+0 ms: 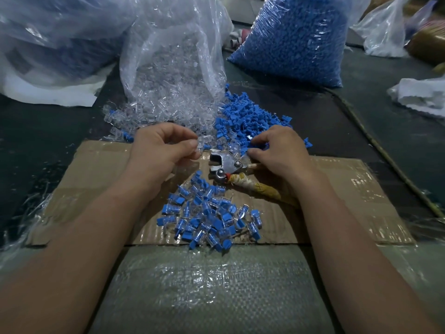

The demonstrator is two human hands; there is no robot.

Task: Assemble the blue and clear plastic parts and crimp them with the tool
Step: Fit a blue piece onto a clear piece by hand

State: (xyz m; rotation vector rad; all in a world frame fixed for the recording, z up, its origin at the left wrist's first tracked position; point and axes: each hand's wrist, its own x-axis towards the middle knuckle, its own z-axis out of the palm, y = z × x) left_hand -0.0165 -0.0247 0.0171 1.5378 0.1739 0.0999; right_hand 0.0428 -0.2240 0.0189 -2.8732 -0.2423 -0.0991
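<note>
My left hand (161, 147) pinches a clear plastic part (200, 143) between thumb and forefinger, just left of the tool's head. The metal crimp tool (225, 166) lies on the cardboard with its tape-wrapped handles (260, 188) running under my right hand (279, 149). That hand's fingertips reach into the near edge of the loose blue parts (248, 116) and pinch at one; what they hold is hidden. Loose clear parts (154, 112) spill from the open bag. A heap of assembled blue-and-clear pieces (209, 213) lies in front of the tool.
A cardboard sheet (96, 179) covers the work spot, with a woven sack (212, 285) nearer me. At the back stand an open bag of clear parts (173, 44), a full bag of blue parts (298, 39) and more plastic bags (48, 32).
</note>
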